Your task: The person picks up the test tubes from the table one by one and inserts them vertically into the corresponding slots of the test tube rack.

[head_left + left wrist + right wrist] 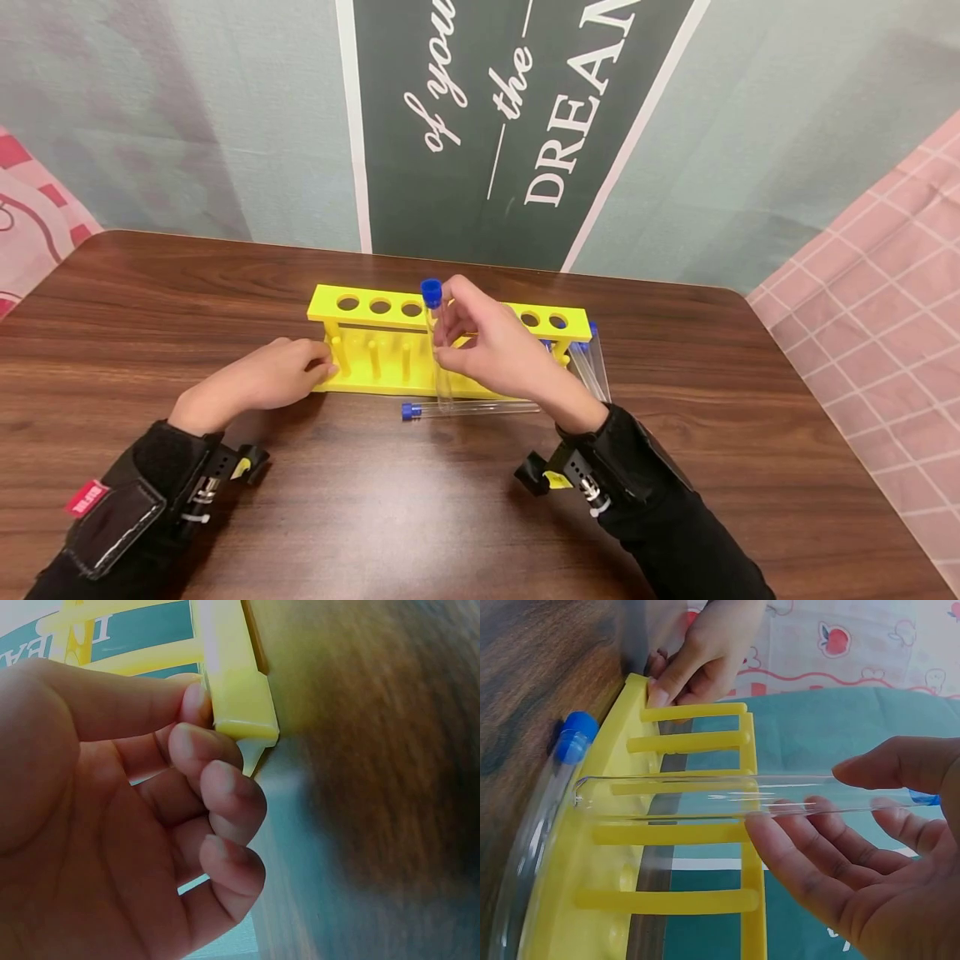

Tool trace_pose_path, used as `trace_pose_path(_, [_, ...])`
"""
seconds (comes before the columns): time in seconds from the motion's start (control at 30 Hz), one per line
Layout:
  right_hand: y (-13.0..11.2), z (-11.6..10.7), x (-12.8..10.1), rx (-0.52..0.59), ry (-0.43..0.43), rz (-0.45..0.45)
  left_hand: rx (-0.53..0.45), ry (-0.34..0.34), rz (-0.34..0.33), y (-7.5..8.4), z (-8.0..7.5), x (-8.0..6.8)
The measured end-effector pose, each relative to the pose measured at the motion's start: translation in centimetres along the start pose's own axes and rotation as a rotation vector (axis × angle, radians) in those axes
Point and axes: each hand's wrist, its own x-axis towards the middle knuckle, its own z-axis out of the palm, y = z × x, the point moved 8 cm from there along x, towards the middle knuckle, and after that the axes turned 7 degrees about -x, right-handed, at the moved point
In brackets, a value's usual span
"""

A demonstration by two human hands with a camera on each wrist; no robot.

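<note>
A clear test tube [442,379] with a blue cap is pinched between the thumb and fingers of my right hand [491,342]. It stands nearly upright in front of the yellow test tube rack [363,317], its rounded bottom low near the rack's base. In the right wrist view, the tube [705,799] appears empty and crosses in front of the rack's pegs. At the rack's left end, my left hand [277,371] grips the base edge with thumb and index finger; the left wrist view shows the other fingers curled loosely below the rack's corner [244,712].
Along the rack's front lies another blue-capped test tube [487,407] on the brown wooden table [420,517]. More capped tubes [597,362] lie by the rack's right end, partly hidden. A printed cloth backdrop [285,125] hangs behind the table's far edge.
</note>
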Motion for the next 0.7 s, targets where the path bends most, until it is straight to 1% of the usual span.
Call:
trace_pose_path(0.17, [-0.5, -0.3, 0.3, 0.015, 0.023, -0.019, -0.007, -0.001, -0.006, 0.0, 0.0, 0.0])
trace_pose_path(0.37, [-0.8, -0.3, 0.8, -0.001, 0.031, -0.034, -0.017, -0.006, -0.018, -0.1, 0.1, -0.1])
trace_pose_path(0.53, [-0.7, -0.3, 1.3, 0.005, 0.045, -0.030, -0.019, -0.007, -0.018, -0.2, 0.1, -0.2])
trace_pose_path(0.7, [-0.8, -0.5, 1.7, -0.021, 0.067, -0.031, -0.021, -0.009, -0.018, -0.1, 0.1, -0.2])
